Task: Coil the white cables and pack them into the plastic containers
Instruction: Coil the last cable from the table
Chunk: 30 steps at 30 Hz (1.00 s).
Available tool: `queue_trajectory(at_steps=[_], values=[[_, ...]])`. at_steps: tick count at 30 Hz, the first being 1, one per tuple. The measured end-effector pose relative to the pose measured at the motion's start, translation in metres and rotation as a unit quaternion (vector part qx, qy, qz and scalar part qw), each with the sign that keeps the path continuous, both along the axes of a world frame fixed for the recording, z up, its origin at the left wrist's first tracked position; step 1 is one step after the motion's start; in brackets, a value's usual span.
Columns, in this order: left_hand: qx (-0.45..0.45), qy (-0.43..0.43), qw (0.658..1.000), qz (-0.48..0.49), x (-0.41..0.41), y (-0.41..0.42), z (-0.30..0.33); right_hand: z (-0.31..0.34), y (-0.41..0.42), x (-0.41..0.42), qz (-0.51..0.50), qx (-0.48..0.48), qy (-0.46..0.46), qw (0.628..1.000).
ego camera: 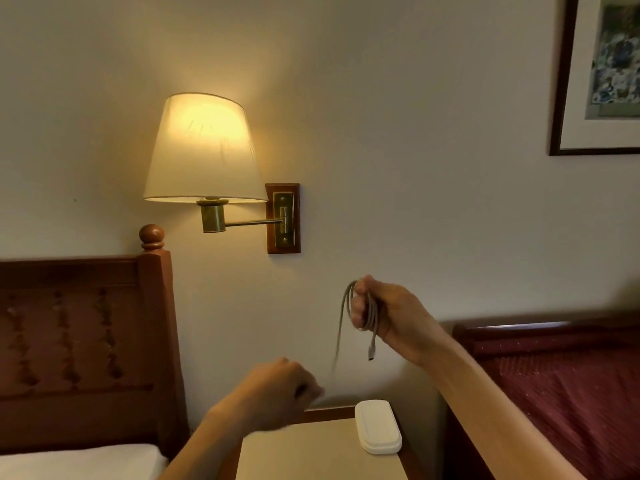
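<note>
Right hand (388, 315) fists looped white cable (372, 315), connector dangling; blurred left hand (280, 393) seemingly pinches its tail.

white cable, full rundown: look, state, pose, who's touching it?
The white cable is thin and looks braided, greyish in this warm light. Several loops are gathered in the closed right hand, held up in front of the wall above the nightstand. One end hangs free below the fist, ending in a small plug. A second strand trails down, motion-blurred, toward the left hand, which seems to pinch it. It touches nothing else visible.

Head view, facing wall (415, 168), hands near
</note>
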State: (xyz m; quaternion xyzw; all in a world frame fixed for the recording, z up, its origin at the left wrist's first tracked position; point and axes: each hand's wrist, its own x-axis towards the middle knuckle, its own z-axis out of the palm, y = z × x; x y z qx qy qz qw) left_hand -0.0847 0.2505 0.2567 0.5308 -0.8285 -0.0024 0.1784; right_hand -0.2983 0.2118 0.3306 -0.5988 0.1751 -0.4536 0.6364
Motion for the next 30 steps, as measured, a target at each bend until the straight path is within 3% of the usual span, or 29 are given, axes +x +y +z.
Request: queue_trajectory(at_steps=[2,5,7,11,15,18,21,23,24,25,27,28,30], values=[[-0.023,-0.017,0.994,-0.103,-0.017,0.021,0.019,-0.018,0.001,0.012,-0.064,-0.1,0.121,0.986],[-0.219,0.061,0.968,-0.101,-0.005,0.022,0.039,-0.046,0.01,0.027,-0.054,-0.175,0.216,0.959],[-0.287,0.081,0.952,-0.071,0.007,0.016,0.04,-0.054,0.016,0.03,-0.022,-0.148,0.198,0.969],[-0.273,0.189,0.94,-0.078,0.014,0.003,0.015,-0.047,0.018,0.029,0.077,-0.046,0.163,0.983],[-0.244,0.285,0.924,-0.072,0.034,-0.005,0.002,-0.033,0.018,0.019,0.159,0.096,-0.009,0.983],[-0.202,0.346,0.916,-0.031,0.066,-0.013,-0.018,-0.014,0.015,-0.002,0.178,0.127,-0.09,0.972],[-0.21,0.31,0.927,0.029,0.078,-0.013,-0.032,-0.007,0.018,-0.008,0.154,0.119,-0.084,0.977],[-0.161,0.212,0.957,0.111,0.059,-0.005,-0.029,-0.01,0.016,-0.001,0.121,0.116,-0.09,0.982],[-0.095,0.128,0.977,0.143,0.045,0.0,-0.029,-0.013,0.015,0.005,0.096,0.103,-0.082,0.987],[-0.035,0.048,0.989,0.135,0.03,0.007,-0.028,-0.017,0.012,0.011,0.06,0.069,-0.054,0.994],[0.021,-0.023,0.999,0.012,0.001,0.028,-0.012,-0.031,0.012,0.024,-0.023,-0.045,0.065,0.997],[0.013,-0.008,0.998,-0.059,-0.005,0.038,0.001,-0.039,0.015,0.029,-0.047,-0.101,0.131,0.985],[-0.098,0.058,0.989,-0.098,0.001,0.043,0.025,-0.054,0.022,0.032,-0.05,-0.17,0.226,0.958]])
